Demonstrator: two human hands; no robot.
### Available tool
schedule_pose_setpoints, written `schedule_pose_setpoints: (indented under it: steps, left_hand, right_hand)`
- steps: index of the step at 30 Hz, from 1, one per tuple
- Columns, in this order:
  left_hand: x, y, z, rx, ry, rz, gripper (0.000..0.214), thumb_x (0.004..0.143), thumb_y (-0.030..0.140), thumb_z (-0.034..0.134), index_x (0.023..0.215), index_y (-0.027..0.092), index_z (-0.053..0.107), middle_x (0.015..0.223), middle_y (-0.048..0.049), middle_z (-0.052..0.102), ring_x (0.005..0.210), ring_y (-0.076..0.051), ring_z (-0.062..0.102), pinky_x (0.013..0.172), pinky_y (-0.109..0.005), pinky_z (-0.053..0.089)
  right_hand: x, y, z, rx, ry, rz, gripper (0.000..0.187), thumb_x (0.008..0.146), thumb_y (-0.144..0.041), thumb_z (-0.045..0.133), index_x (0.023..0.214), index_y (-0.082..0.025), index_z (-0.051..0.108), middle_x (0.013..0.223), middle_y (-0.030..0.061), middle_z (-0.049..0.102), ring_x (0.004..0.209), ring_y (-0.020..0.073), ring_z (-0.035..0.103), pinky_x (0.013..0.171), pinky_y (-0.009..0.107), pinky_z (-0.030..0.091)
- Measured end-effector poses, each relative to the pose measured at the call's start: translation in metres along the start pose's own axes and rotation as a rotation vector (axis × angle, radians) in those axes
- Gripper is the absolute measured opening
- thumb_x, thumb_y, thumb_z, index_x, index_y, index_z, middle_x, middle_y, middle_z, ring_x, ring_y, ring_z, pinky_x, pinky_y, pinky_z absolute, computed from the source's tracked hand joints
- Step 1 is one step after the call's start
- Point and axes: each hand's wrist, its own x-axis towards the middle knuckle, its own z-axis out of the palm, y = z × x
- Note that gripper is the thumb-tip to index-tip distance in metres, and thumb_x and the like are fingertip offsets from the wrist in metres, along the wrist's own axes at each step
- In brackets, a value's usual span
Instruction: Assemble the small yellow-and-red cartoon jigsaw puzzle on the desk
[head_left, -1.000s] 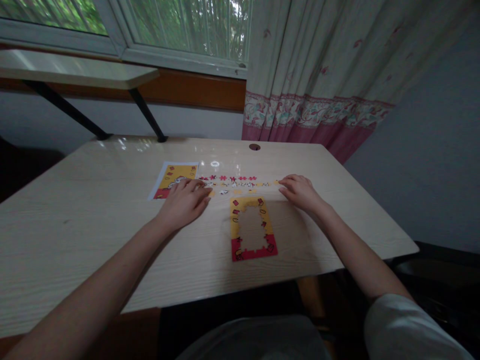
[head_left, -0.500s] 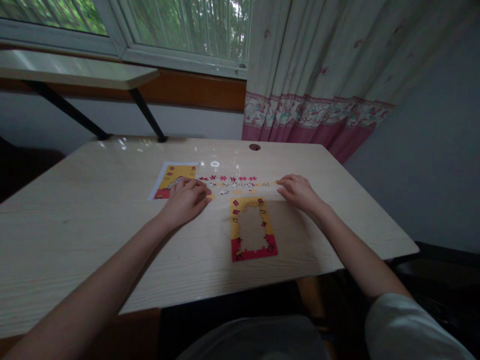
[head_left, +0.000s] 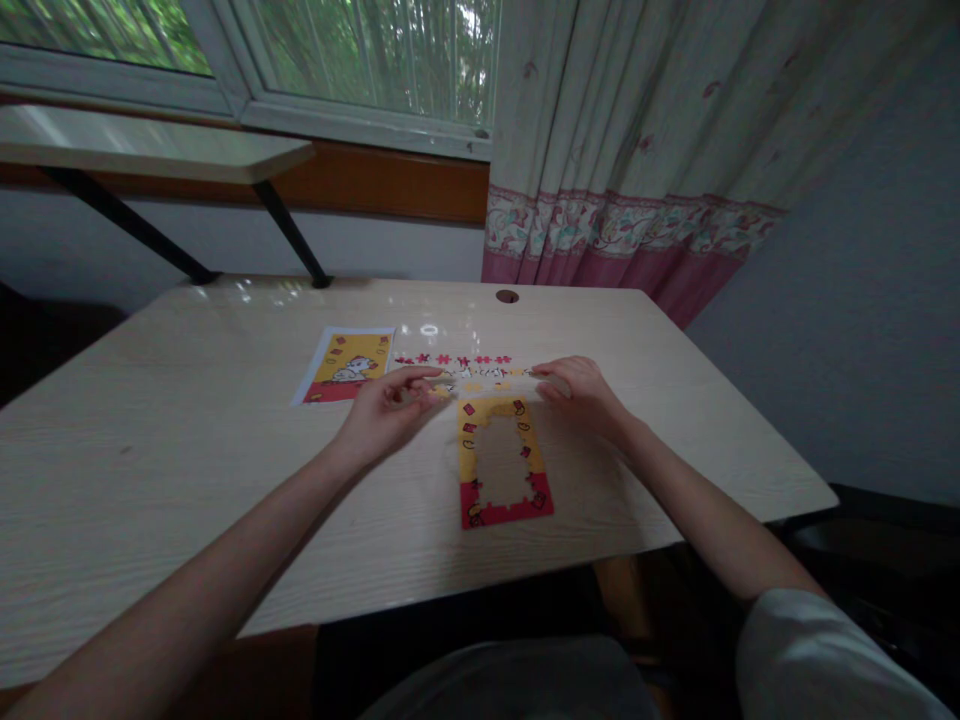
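Note:
Several loose jigsaw pieces lie in rows on the table: red pieces at the back, white-and-yellow pieces in the middle, and yellow pieces in front. My left hand is at the left end of the nearer rows, its thumb and forefinger curved and apart beside the pieces. At the right end, my right hand has its forefinger and thumb apart, touching or close to the end piece. Fingers partly hide the row ends. Nearer me lies the puzzle frame, yellow above and red below, its middle showing bare table.
A printed reference picture of a white cartoon animal lies left of the pieces. A raised shelf on black legs stands at the back left. A cable hole sits near the table's back edge, before the curtain.
Both hands have moved inward along the rows, toward each other. My left hand has uncovered the animal on the printed picture. The puzzle frame stays in place.

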Motion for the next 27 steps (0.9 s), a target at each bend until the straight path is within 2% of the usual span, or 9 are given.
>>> schedule_pose_setpoints:
  steps: [4, 7, 12, 16, 20, 23, 25, 27]
  left_hand:
    - [-0.006, 0.008, 0.025, -0.400, 0.013, -0.195, 0.024, 0.064, 0.032, 0.075, 0.081, 0.016, 0.069, 0.069, -0.0017, 0.067, 0.060, -0.012, 0.058, 0.060, -0.025, 0.047]
    - [-0.009, 0.010, 0.035, -0.580, -0.007, -0.300, 0.021, 0.059, 0.028, 0.079, 0.073, 0.016, 0.068, 0.062, -0.0001, 0.067, 0.054, -0.009, 0.058, 0.056, -0.021, 0.046]
    - [-0.013, 0.014, 0.039, -0.577, -0.070, -0.359, 0.023, 0.058, 0.028, 0.080, 0.071, 0.014, 0.067, 0.060, -0.0013, 0.069, 0.050, -0.008, 0.058, 0.053, -0.019, 0.044]
    - [-0.016, 0.018, 0.043, -0.551, -0.122, -0.381, 0.025, 0.056, 0.030, 0.081, 0.069, 0.014, 0.066, 0.064, -0.0022, 0.071, 0.056, -0.010, 0.063, 0.059, -0.021, 0.048]
    - [-0.017, 0.017, 0.045, -0.517, -0.154, -0.344, 0.025, 0.058, 0.031, 0.080, 0.072, 0.014, 0.066, 0.068, -0.0027, 0.071, 0.060, -0.012, 0.064, 0.061, -0.023, 0.049]
    - [-0.015, 0.015, 0.042, -0.444, -0.176, -0.261, 0.025, 0.066, 0.034, 0.074, 0.082, 0.015, 0.068, 0.073, -0.0042, 0.072, 0.065, -0.014, 0.065, 0.064, -0.026, 0.051]
    - [-0.014, 0.012, 0.037, -0.317, -0.164, -0.169, 0.027, 0.072, 0.036, 0.067, 0.091, 0.016, 0.069, 0.082, -0.0064, 0.073, 0.073, -0.017, 0.066, 0.068, -0.030, 0.052]
    - [-0.012, 0.009, 0.031, -0.087, -0.136, -0.019, 0.026, 0.079, 0.036, 0.061, 0.096, 0.018, 0.069, 0.091, -0.0080, 0.072, 0.081, -0.019, 0.065, 0.074, -0.034, 0.051]
  right_hand:
    - [-0.004, -0.038, 0.005, 0.070, 0.035, -0.107, 0.021, 0.089, -0.030, 0.054, 0.105, -0.023, 0.065, 0.096, 0.0037, 0.071, 0.088, 0.0185, 0.062, 0.085, 0.036, 0.039]
    - [-0.008, -0.061, 0.009, 0.080, 0.077, -0.179, 0.023, 0.088, -0.031, 0.056, 0.107, -0.022, 0.065, 0.092, 0.0045, 0.071, 0.085, 0.0177, 0.061, 0.084, 0.034, 0.039]
    - [-0.009, -0.074, 0.016, 0.042, 0.222, -0.213, 0.025, 0.089, -0.037, 0.056, 0.105, -0.021, 0.066, 0.091, 0.0046, 0.071, 0.083, 0.0169, 0.061, 0.082, 0.032, 0.039]
    - [-0.009, -0.075, 0.018, 0.027, 0.222, -0.222, 0.023, 0.090, -0.040, 0.056, 0.101, -0.023, 0.067, 0.088, 0.0025, 0.071, 0.080, 0.0157, 0.061, 0.080, 0.031, 0.038]
    - [-0.010, -0.076, 0.018, 0.021, 0.211, -0.237, 0.020, 0.090, -0.039, 0.056, 0.096, -0.024, 0.068, 0.085, 0.0013, 0.071, 0.078, 0.0151, 0.060, 0.079, 0.031, 0.037]
    - [-0.008, -0.072, 0.012, 0.019, 0.190, -0.200, 0.019, 0.089, -0.039, 0.057, 0.096, -0.025, 0.069, 0.087, 0.0014, 0.071, 0.081, 0.0159, 0.060, 0.081, 0.032, 0.037]
    - [-0.007, -0.067, 0.007, 0.022, 0.174, -0.125, 0.019, 0.088, -0.039, 0.058, 0.096, -0.026, 0.069, 0.089, 0.0020, 0.071, 0.084, 0.0169, 0.060, 0.082, 0.033, 0.037]
    - [-0.006, -0.059, 0.003, 0.039, 0.169, -0.041, 0.020, 0.087, -0.040, 0.058, 0.098, -0.027, 0.069, 0.092, 0.0027, 0.071, 0.087, 0.0182, 0.060, 0.083, 0.034, 0.037]
